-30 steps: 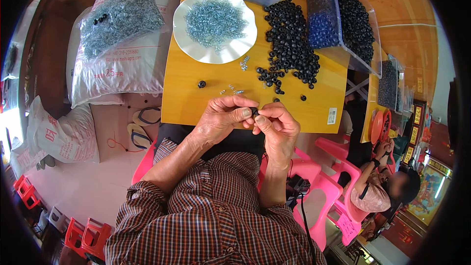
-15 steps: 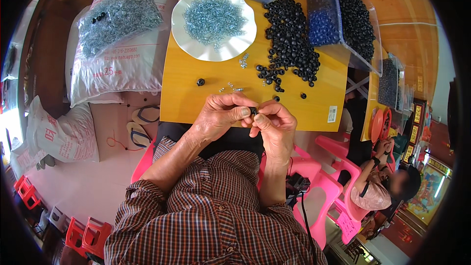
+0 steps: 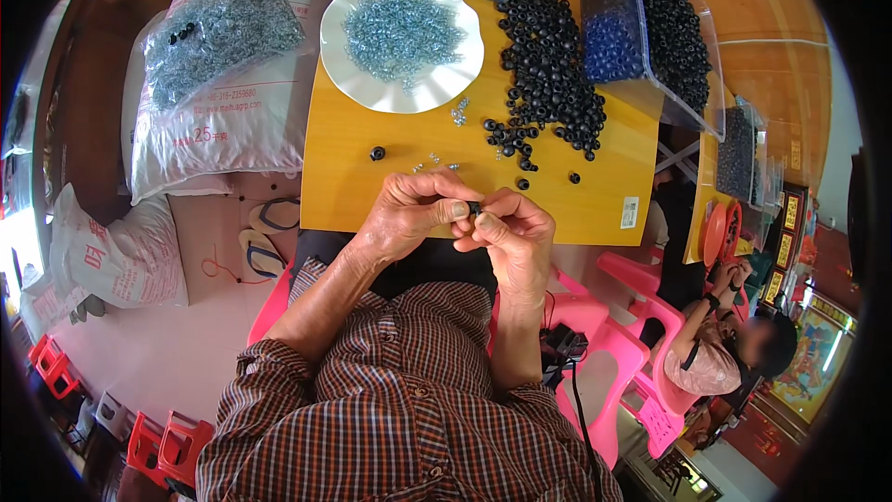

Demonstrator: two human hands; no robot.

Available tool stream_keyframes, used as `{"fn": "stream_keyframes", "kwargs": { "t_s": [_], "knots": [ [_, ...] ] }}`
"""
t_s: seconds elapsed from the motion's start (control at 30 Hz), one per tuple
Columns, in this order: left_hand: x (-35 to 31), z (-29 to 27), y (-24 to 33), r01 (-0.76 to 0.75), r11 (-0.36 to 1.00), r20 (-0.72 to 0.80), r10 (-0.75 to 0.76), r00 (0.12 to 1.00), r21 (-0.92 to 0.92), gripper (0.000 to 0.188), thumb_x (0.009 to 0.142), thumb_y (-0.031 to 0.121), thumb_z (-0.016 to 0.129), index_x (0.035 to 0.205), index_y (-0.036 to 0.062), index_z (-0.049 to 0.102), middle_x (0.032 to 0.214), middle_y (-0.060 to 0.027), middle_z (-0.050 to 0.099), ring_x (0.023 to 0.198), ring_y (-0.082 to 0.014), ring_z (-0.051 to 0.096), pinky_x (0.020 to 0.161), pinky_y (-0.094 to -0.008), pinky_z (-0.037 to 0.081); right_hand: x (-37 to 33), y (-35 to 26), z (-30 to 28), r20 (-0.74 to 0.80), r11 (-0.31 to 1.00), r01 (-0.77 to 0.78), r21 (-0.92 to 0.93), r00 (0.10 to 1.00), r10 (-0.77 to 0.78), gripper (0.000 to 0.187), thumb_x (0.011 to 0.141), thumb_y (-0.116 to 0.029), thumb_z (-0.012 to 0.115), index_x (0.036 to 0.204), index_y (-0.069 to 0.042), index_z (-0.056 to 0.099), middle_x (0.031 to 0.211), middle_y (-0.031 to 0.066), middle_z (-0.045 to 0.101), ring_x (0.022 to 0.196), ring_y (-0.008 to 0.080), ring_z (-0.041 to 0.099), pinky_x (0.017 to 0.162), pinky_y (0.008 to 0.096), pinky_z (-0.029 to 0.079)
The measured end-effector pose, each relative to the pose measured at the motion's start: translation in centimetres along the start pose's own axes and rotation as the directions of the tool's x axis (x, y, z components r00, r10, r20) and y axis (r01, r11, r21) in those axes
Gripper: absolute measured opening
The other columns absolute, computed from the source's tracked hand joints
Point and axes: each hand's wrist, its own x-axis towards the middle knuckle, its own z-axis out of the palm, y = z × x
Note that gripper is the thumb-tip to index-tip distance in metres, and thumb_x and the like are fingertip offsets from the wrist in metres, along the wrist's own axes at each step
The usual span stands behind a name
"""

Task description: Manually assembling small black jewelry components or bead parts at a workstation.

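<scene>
Just over the table's near edge, my left hand [image 3: 409, 214] pinches a small round black plastic piece [image 3: 475, 208] between thumb and forefinger. My right hand [image 3: 514, 237] meets it from the other side, thumb and fingers closed on the same piece. The fingertips hide most of it, and anything smaller between them is hidden. Beyond my hands lie a few tiny clear pieces [image 3: 460, 112]. A single black piece [image 3: 378, 153] sits to the left. Farther off, a white scalloped plate [image 3: 404, 105] holds many clear bluish pieces [image 3: 401, 33], beside a heap of black pieces [image 3: 548, 60].
Clear plastic bins [image 3: 701, 121] stand at the table's [image 3: 595, 214] far and right edges, one with black and blue pieces. On the left, a bag of clear pieces [image 3: 223, 37] rests on a white sack [image 3: 251, 139]. Another person [image 3: 706, 353] sits at right near pink chairs [image 3: 604, 363].
Both hands have shifted very slightly left with the black piece between them, and my right fingers have curled a little. The things on the table lie as before.
</scene>
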Motion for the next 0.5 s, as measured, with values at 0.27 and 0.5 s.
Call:
{"fn": "stream_keyframes", "kwargs": {
  "t_s": [0.27, 0.5],
  "knots": [
    [-0.2, 0.8, 0.0, 0.015, 0.999, -0.022, -0.016, 1.000, -0.042, 0.015, 0.088, -0.001, 0.061, 0.101, -0.0026, 0.068, 0.086, -0.0066, 0.062, 0.073, -0.0122, 0.063, 0.066, -0.0240, 0.054, -1.0, 0.4, 1.1, -0.054, 0.987, 0.144, -0.077, 0.988, -0.148, 0.009, 0.086, 0.002, 0.063, 0.092, 0.007, 0.058, 0.078, 0.0123, 0.061, 0.070, 0.0180, 0.064, 0.060, 0.0323, 0.062],
    [-0.4, 1.4, 0.3, 0.007, 0.996, -0.082, -0.014, 0.997, -0.087, 0.017, 0.090, 0.000, 0.059, 0.106, -0.0017, 0.066, 0.086, -0.0058, 0.064, 0.075, -0.0115, 0.063, 0.065, -0.0238, 0.055, -1.4, 0.7, 2.4, -0.072, 0.877, 0.348, -0.331, 0.918, -0.391, 0.011, 0.090, 0.001, 0.060, 0.100, 0.006, 0.058, 0.084, 0.0113, 0.061, 0.068, 0.0147, 0.062, 0.061, 0.0310, 0.060]
  ]
}}
